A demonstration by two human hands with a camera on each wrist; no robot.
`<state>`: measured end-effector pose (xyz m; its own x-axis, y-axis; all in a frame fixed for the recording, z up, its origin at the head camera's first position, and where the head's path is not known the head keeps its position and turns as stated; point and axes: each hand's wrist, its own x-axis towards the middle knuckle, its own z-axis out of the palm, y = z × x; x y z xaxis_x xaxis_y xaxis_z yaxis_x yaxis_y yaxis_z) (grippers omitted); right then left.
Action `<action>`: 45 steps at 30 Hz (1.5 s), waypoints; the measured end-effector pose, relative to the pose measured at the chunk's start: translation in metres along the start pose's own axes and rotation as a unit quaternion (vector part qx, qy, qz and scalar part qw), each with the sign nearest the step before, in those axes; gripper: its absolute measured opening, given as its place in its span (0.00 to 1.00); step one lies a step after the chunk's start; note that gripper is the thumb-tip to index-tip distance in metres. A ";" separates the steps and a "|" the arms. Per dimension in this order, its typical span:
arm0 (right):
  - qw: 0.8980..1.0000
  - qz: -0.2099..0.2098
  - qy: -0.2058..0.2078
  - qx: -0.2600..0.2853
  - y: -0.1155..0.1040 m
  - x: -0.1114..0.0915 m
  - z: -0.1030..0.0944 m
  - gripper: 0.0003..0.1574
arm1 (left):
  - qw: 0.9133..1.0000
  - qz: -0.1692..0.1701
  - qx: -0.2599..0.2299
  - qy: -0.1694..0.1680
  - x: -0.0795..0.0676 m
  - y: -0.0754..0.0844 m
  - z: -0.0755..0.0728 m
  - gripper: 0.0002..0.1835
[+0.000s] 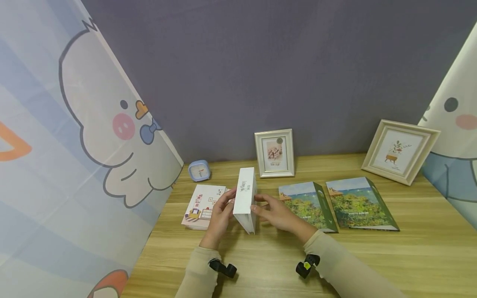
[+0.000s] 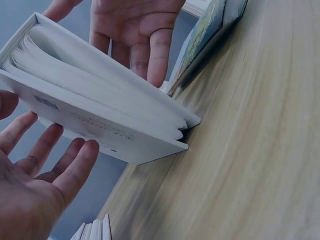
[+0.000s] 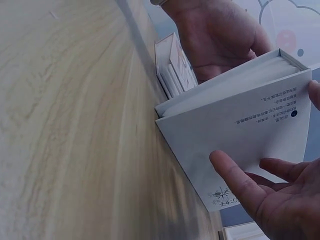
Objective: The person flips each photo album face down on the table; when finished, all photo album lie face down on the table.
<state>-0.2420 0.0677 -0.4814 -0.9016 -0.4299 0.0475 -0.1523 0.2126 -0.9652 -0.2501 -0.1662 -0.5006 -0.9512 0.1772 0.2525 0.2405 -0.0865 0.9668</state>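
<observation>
Hardcover album [image 1: 244,205] spine-up on the wood-grain table [image 1: 261,269], steadied between left hand [image 1: 222,209] and right hand [image 1: 277,212], fingers extended against its covers! Stiff boards, probably weighty, pages could splay: best squeezed near the spine.

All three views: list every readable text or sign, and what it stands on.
"PHOTO ALBUM": right landscape album.
"ALBUM", word before it partly hidden: left landscape album.
"style", first word unclear: middle photo frame.
Barcode, digits unreadable: white album.
Too small or blurred: the white album's lettering, the blue clock's face, the right photo frame's print.
</observation>
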 end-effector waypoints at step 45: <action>0.998 -0.035 0.000 0.050 -0.001 -0.014 -0.034 0.44 | 0.984 -0.029 0.089 -0.153 -0.004 -0.010 0.009 0.32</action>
<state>-0.2428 0.1035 -0.4719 -0.8904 -0.4401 0.1166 -0.1740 0.0924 -0.9804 -0.2464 -0.1575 -0.5106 -0.8686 0.4652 0.1707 0.2435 0.1006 0.9647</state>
